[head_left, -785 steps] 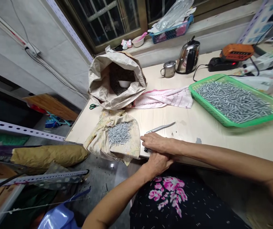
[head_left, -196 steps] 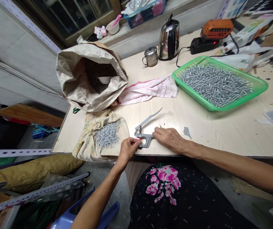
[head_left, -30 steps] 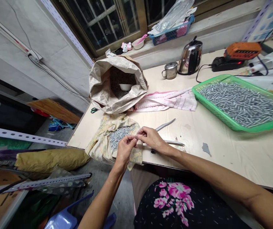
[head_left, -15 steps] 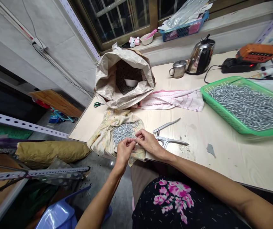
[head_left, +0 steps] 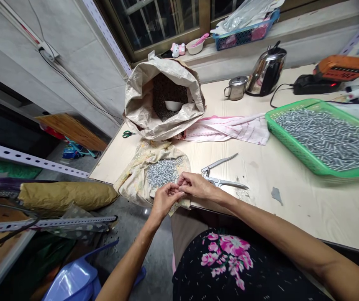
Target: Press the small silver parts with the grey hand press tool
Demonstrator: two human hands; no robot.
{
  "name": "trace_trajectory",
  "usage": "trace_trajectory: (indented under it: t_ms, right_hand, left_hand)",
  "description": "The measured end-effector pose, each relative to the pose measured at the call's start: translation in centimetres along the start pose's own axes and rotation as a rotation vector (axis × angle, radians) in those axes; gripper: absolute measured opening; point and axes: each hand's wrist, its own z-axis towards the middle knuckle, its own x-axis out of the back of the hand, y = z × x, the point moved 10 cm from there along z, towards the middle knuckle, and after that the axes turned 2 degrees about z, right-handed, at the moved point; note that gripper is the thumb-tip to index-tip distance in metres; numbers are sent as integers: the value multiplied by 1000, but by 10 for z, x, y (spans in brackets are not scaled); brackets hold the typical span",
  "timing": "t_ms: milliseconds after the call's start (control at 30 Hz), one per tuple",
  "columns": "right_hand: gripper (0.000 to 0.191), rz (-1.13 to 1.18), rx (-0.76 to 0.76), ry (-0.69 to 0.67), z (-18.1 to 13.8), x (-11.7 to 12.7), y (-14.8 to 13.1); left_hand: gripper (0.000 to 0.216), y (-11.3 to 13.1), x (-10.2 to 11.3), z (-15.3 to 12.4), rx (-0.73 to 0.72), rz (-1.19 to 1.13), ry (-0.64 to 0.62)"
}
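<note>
My left hand [head_left: 163, 200] and my right hand [head_left: 195, 186] meet at the table's front edge, fingertips pinched together on a tiny piece too small to name. Just left of them lies a floral cloth [head_left: 135, 179] bearing a pile of small silver metal pieces [head_left: 162, 172]. Metal hand pliers [head_left: 220, 180] lie open on the table right behind my right hand, untouched.
A brown paper sack [head_left: 163, 104] of dark pieces with a white bowl stands at the back left. A pink-edged cloth [head_left: 229, 128], a green tray [head_left: 280, 133] of silver pieces, a kettle [head_left: 265, 71], a steel mug [head_left: 236, 88] and scissors [head_left: 129, 134] share the table.
Both hands have stayed pinched together and drifted slightly toward the table's front edge. The pliers lie where they were half a second ago.
</note>
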Motion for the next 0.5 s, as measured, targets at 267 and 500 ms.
trace_trajectory:
  t_ms: [267, 500]
  right_hand:
    - [20, 99, -28, 27, 0, -4, 13]
    - [12, 23, 5, 160, 4, 2, 13]
  left_hand:
    - [48, -27, -9, -2, 252, -359, -73]
    - [58, -35, 20, 1, 290, -489, 128]
